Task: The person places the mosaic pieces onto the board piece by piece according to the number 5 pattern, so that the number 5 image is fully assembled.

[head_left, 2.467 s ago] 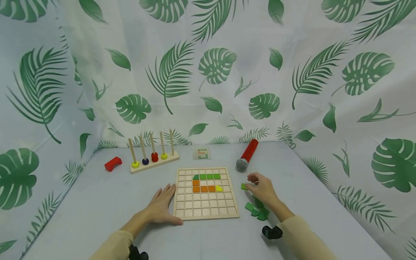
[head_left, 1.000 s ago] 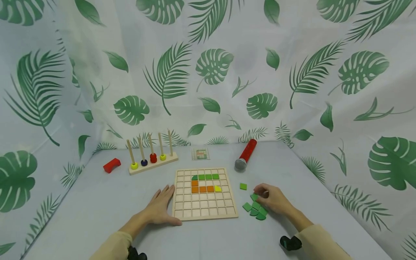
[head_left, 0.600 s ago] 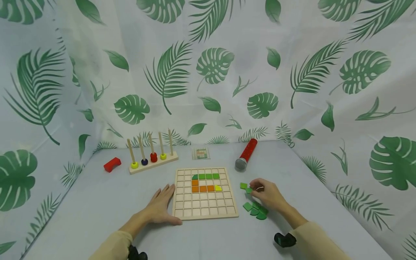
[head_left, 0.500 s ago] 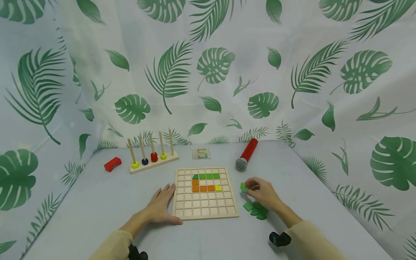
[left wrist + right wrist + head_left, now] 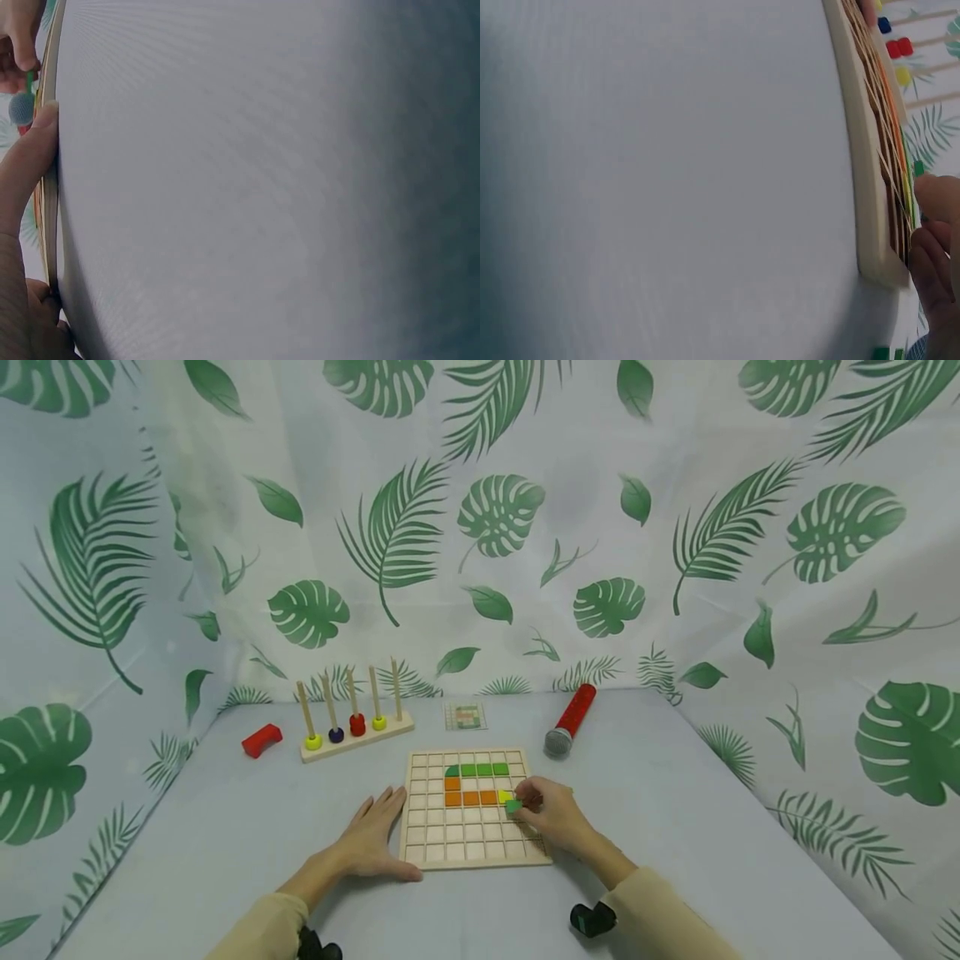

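My right hand point(image 5: 555, 814) pinches a green tile point(image 5: 513, 807) over the right part of the wooden grid board point(image 5: 476, 853), just below the yellow tile point(image 5: 506, 796). In the right wrist view the green tile point(image 5: 919, 168) sticks out past the thumb, above the board's surface. My left hand point(image 5: 372, 837) rests against the board's left edge, fingers spread, with the thumb at the near corner. Orange tiles point(image 5: 470, 797) and light green tiles point(image 5: 484, 769) lie in the grid, with a dark green rounded tile point(image 5: 452, 771) at their corner.
Loose green tiles point(image 5: 882, 352) lie right of the board, hidden by my right arm in the head view. Behind the board are a pattern card point(image 5: 466, 716), a red microphone point(image 5: 572, 719), a peg stand point(image 5: 358, 740) with coloured beads and a red block point(image 5: 262, 740).
My right hand picked a green tile from the loose pile, passed over a separate light green tile, and moved left over the board with it. The left hand has stayed in place.
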